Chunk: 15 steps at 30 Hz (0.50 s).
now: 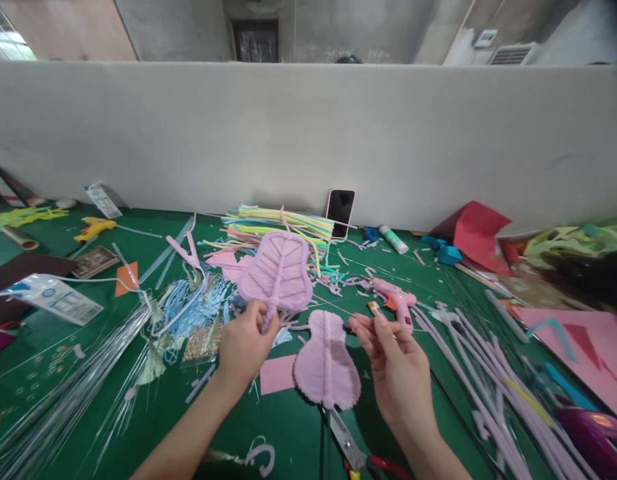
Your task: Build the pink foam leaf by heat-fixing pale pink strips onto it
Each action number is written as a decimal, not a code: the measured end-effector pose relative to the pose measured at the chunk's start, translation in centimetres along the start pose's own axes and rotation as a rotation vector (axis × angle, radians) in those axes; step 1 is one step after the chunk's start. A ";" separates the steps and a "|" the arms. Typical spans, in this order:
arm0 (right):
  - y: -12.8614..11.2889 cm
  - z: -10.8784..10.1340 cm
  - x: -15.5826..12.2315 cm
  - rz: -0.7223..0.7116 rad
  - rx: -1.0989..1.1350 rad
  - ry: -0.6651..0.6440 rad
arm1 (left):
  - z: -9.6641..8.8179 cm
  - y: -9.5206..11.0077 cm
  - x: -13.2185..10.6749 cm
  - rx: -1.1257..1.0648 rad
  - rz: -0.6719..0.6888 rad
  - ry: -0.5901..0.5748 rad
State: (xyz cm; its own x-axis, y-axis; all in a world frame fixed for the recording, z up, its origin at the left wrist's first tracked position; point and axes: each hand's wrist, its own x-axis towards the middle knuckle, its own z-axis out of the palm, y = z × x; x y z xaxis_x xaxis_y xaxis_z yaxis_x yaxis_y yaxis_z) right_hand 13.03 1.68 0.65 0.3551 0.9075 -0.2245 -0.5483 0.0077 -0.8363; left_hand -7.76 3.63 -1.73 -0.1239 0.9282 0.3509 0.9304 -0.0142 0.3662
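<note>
My left hand (249, 333) pinches the short stem of a lilac fan-shaped piece (278, 270) with pipe-cleaner edging and branching ribs, holding it raised over the table. My right hand (395, 360) is closed, fingertips together, around a thin rod (333, 305) that points left toward that piece; a dark bit shows at the fingertips. Between my hands lies a second lilac piece (328, 367), gourd-shaped with a centre rib. Scissors (345, 440) with red handles rest just below it. Right behind my right hand is a pink glue gun (395, 298).
Bundled coloured pipe cleaners (278, 223) and a phone (341, 213) stand near the white partition (308, 133). Lilac pipe cleaners (493, 380) spread at right. Silvery strips (88, 373), blue tassels (193, 307) and a bead bag (202, 343) lie left. A glue stick tube (393, 239) lies behind.
</note>
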 end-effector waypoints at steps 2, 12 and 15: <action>-0.6 -0.4 -0.1 -0.014 -0.030 0.002 | -0.6 -1.0 1.1 0.073 -0.051 -0.044; -2.9 -6.1 -2.6 -0.532 -0.666 0.053 | -4.0 -0.2 1.1 0.380 0.095 -0.131; -2.8 -8.3 -3.4 -0.633 -0.835 -0.012 | -3.0 1.3 -0.3 0.120 0.416 -0.195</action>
State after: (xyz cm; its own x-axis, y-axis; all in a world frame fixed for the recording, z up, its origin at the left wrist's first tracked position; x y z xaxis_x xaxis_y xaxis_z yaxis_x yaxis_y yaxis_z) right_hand 19.60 -4.93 -0.42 0.3851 0.8429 0.3757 0.4335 0.1941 -0.8800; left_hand -7.59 2.22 1.20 0.3242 0.9053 0.2744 0.9220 -0.3673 0.1224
